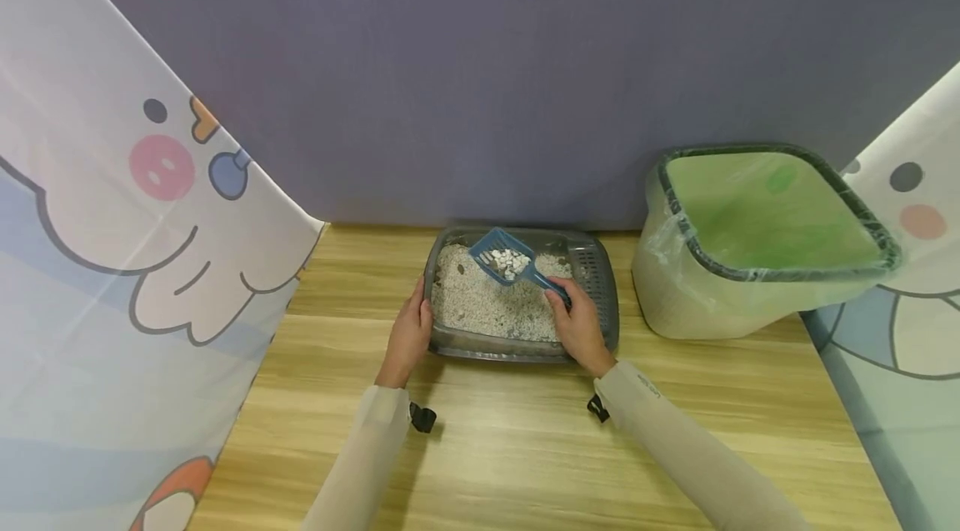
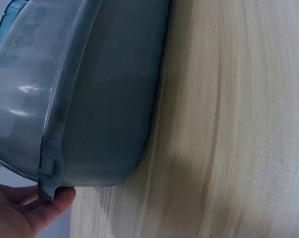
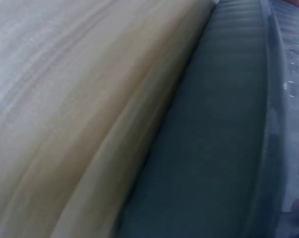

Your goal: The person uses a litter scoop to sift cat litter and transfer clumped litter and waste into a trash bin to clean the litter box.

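A grey litter box (image 1: 495,350) filled with pale granular litter (image 1: 480,310) sits on the table against the back wall. My left hand (image 1: 410,329) grips its left rim, thumb and fingers on either side of the edge in the left wrist view. In my right hand (image 1: 581,329) is the handle of a blue slotted litter scoop (image 1: 542,278). The scoop is over the litter, its head towards the back left, and carries whitish clumps (image 1: 507,262). A few darker lumps show in the litter. The right wrist view mostly shows the box's outer wall (image 3: 209,129).
A tall whitish bin (image 1: 686,289) with a dark rim and a clear liner stands right of the box, open at the top. Wood-grained table (image 1: 510,448) extends in front. Cartoon-printed cloth (image 1: 90,264) hangs along both sides, with a grey wall behind.
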`<state>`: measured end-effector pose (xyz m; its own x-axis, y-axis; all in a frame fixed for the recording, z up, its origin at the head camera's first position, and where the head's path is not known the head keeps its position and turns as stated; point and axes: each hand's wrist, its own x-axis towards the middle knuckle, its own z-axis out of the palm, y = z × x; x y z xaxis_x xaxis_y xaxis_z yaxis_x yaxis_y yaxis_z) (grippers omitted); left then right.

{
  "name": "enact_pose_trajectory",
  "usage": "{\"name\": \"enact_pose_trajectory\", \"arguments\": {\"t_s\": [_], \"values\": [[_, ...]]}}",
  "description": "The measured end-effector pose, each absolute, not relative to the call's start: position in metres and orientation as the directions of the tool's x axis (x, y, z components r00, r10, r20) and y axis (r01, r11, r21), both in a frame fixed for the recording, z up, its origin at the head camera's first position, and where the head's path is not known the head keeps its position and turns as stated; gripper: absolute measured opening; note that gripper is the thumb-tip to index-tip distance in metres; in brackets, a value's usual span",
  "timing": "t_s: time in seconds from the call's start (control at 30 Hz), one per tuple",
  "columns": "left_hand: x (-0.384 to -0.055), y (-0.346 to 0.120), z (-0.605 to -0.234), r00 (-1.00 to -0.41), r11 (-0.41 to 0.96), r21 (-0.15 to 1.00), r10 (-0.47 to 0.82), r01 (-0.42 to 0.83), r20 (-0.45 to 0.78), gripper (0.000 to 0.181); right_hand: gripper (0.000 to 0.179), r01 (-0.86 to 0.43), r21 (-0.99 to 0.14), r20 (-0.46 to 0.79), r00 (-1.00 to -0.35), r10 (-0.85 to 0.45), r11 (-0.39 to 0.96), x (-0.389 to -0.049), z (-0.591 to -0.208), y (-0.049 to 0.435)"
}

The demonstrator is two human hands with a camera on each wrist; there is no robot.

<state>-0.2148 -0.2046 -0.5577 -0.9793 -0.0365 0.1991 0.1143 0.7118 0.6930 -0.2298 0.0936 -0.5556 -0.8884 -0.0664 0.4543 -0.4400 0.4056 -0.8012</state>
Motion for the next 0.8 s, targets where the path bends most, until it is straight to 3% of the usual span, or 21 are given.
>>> {"name": "enact_pose_trajectory", "arguments": {"t_s": [0.2, 0.57, 0.8], "values": [[-0.213, -0.205, -0.560, -0.983, 0.709, 0.700, -0.047, 0.092, 0.178, 0.049, 0.028, -0.479, -0.780, 0.508, -0.860, -0.038, 0.404, -0.214, -0.518, 0.106], [-0.210, -0.208, -0.560, -0.982, 0.710, 0.696, -0.036, 0.106, 0.186, 0.050, 0.029, -0.533, -0.658, 0.628, -0.778, -0.003, 0.532, -0.180, -0.416, 0.157], [-0.211, -0.208, -0.557, -0.983, 0.696, 0.711, -0.038, 0.101, 0.177, 0.049, 0.026, -0.379, -0.690, 0.629, -0.736, 0.251, 0.617, -0.160, -0.369, 0.215]]}}
